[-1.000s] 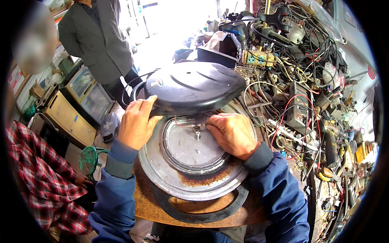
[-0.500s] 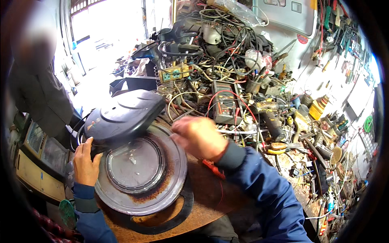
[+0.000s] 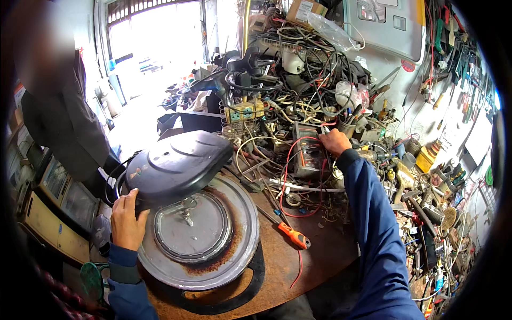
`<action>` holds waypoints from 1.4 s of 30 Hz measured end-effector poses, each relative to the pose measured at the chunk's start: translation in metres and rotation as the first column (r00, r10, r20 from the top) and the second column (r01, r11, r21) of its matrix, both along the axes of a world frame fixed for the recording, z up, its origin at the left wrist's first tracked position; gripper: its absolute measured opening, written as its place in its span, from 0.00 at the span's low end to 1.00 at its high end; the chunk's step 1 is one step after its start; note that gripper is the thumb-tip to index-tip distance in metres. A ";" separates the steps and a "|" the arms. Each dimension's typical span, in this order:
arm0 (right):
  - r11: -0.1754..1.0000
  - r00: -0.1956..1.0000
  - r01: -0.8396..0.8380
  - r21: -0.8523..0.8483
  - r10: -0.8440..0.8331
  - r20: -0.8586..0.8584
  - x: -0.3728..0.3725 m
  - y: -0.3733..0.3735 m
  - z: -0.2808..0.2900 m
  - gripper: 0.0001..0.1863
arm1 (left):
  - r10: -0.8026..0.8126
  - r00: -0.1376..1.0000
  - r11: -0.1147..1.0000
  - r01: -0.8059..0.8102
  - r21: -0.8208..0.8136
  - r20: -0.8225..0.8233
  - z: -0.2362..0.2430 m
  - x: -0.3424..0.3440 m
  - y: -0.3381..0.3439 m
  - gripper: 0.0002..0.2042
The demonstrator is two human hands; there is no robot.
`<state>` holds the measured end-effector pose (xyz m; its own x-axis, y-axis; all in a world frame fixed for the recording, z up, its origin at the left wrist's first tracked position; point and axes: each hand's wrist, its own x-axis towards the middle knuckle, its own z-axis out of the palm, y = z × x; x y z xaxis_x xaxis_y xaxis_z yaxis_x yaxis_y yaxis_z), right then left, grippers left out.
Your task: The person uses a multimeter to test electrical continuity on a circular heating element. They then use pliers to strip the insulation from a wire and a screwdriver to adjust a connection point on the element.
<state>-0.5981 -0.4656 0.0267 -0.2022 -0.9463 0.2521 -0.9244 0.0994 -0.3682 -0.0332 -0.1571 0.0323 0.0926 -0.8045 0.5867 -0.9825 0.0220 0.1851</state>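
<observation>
Right hand (image 3: 336, 143) moved to grey boxy meter (image 3: 306, 154), grip unclear | left fingers (image 3: 130, 198) grip lifted black plastic dome (image 3: 181, 160) | round grey metal plate (image 3: 193, 229) beside them uncovered

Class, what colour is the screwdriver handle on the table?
The screwdriver handle is mostly orange, clearest in the head view.

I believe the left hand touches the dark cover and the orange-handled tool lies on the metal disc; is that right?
Not quite: the head view shows the orange-handled tool on the brown tabletop, beside the metal disc; the left hand does touch the dark cover.
</observation>
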 end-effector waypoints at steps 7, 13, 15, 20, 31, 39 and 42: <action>0.937 0.914 -0.344 0.062 0.350 -0.205 -0.023 -0.022 -0.007 0.22 | -0.002 1.000 1.000 0.002 -0.007 0.015 -0.001 -0.003 -0.003 0.30; 0.898 0.934 -0.357 -0.258 0.347 -0.086 0.016 0.004 0.049 0.24 | 0.005 0.999 1.000 -0.005 -0.016 0.042 0.000 -0.004 -0.004 0.30; 0.861 0.919 -0.395 -0.319 0.367 -0.146 0.042 0.003 0.063 0.24 | 0.006 0.999 1.000 -0.006 -0.019 0.038 -0.001 -0.003 -0.004 0.30; 0.831 0.927 -0.374 -0.411 0.319 -0.198 0.105 -0.011 0.057 0.26 | -0.010 1.000 1.000 0.010 -0.016 0.026 -0.002 -0.001 -0.007 0.31; 0.806 0.971 -0.216 -0.550 0.237 -0.035 0.184 -0.030 0.019 0.23 | 0.012 0.999 1.000 -0.012 0.007 0.034 -0.001 -0.004 -0.004 0.31; 0.846 0.919 -0.389 -0.365 0.386 -0.086 0.155 -0.041 0.006 0.23 | 0.001 1.000 1.000 -0.001 -0.018 0.013 -0.001 -0.005 -0.006 0.30; 0.834 0.941 -0.323 -0.448 0.331 -0.063 0.161 0.007 0.013 0.18 | 0.018 1.000 1.000 -0.017 -0.006 0.010 -0.002 -0.004 -0.004 0.30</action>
